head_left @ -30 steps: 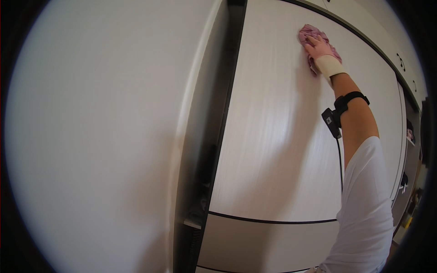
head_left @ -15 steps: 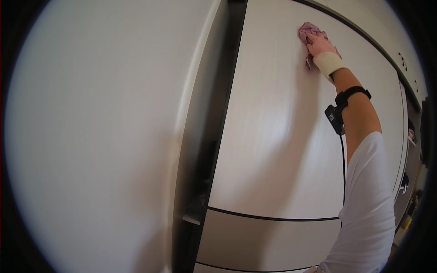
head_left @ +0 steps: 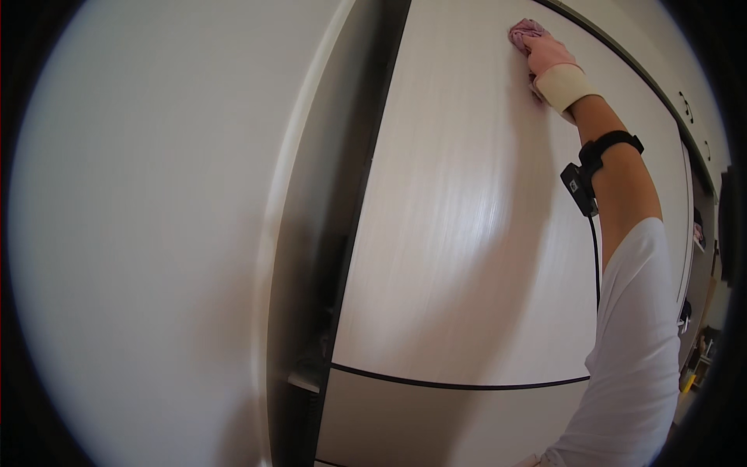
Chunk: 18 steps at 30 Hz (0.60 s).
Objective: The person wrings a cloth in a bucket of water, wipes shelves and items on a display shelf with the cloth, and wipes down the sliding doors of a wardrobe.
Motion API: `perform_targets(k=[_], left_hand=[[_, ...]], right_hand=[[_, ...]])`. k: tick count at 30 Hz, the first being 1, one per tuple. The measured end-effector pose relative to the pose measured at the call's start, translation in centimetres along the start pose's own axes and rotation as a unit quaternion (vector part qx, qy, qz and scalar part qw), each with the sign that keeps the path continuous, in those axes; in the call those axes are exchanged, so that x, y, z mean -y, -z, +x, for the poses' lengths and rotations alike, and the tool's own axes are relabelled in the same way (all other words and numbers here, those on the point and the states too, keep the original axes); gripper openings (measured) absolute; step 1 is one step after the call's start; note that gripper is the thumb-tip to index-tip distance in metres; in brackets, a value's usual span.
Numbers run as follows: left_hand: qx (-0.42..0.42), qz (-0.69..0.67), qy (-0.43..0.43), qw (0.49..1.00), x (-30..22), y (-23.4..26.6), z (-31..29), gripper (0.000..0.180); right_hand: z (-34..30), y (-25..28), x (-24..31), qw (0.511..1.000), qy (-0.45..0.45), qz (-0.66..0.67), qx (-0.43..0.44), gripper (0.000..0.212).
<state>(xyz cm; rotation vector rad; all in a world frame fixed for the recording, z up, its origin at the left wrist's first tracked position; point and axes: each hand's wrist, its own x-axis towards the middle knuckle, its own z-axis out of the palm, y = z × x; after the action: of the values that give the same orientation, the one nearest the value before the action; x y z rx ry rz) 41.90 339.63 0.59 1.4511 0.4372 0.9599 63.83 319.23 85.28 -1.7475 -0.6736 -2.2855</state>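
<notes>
The right hand (head_left: 551,58) has its fingers curled over a crumpled pink cloth (head_left: 527,31) high on the pale wood-grain wardrobe door (head_left: 459,194). The cloth lies under and just up-left of the knuckles, its length trailing down toward the cream cuff (head_left: 566,87); fingertips are hidden, so contact with the door appears likely but unconfirmed.

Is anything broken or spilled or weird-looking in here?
I see nothing spilled or broken. The oddest bit is the black box strapped to the right forearm, because a cable trails down from it. The pale door's curved edges look strange too, but the fisheye camera bends straight lines.
</notes>
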Motion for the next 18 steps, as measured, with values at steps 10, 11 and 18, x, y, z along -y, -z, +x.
perform_targets(k=[10,11,18], left_hand=[[-0.003,-0.021,0.262,0.965,-5.1,-0.1,1.4,0.043],[0.009,-0.004,0.258,0.966,-5.5,-0.1,1.7,0.042],[-0.015,-0.028,0.295,0.955,-4.8,-0.8,1.6,0.040]], right_hand=[[-1.1,-1.3,-1.7,0.993,0.117,0.011,0.004,0.035],[1.1,-0.9,-1.8,0.997,0.073,-0.011,0.010,0.035],[-4.2,1.1,-0.8,0.983,0.166,-0.019,0.074,0.028]])
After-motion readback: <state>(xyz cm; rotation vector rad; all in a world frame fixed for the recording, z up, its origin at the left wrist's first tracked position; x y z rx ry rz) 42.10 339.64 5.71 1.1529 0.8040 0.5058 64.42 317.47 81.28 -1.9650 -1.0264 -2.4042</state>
